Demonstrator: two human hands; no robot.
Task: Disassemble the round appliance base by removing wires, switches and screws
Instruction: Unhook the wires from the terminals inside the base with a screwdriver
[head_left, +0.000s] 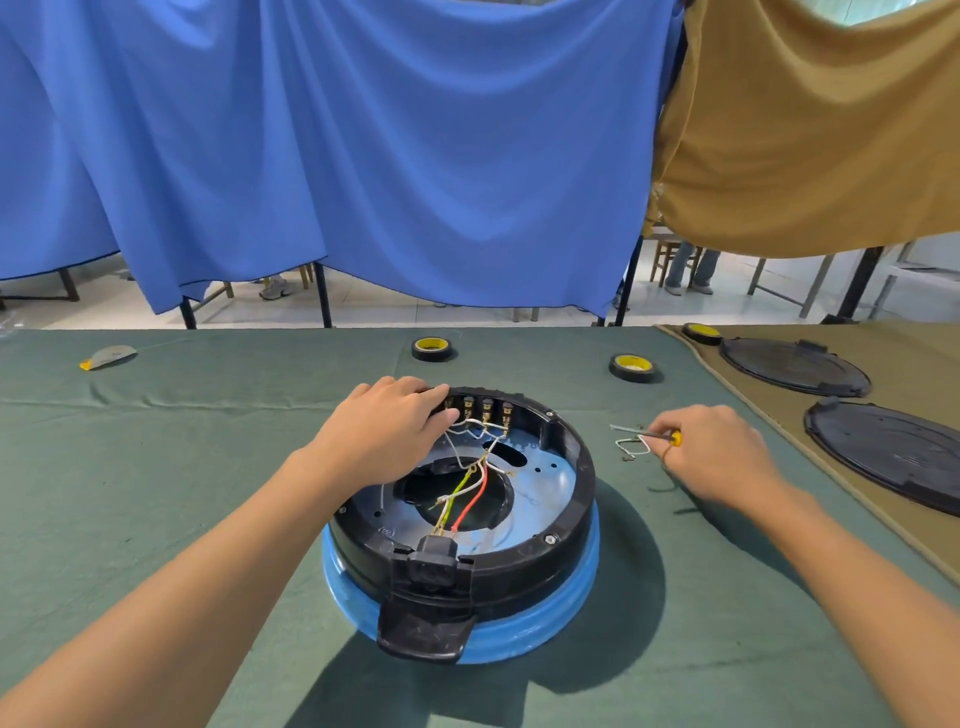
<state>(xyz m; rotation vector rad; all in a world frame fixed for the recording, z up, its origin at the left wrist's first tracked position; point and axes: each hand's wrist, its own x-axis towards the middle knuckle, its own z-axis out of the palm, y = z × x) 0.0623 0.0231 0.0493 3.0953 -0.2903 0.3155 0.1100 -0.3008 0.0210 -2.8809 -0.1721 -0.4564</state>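
Your left hand (387, 426) rests open-fingered on the far-left rim of the round base (582, 499), mid-table, likely steadying it near the switches (485, 408), while your right hand (711, 447), to its right, grips a screwdriver (634, 429) just beside a loose white wire (631, 446).

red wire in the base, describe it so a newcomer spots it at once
Start at the round black-and-blue appliance base on the green cloth. From the black socket at its near rim, wires run across its middle. The red wire is rightmost, the only red one.
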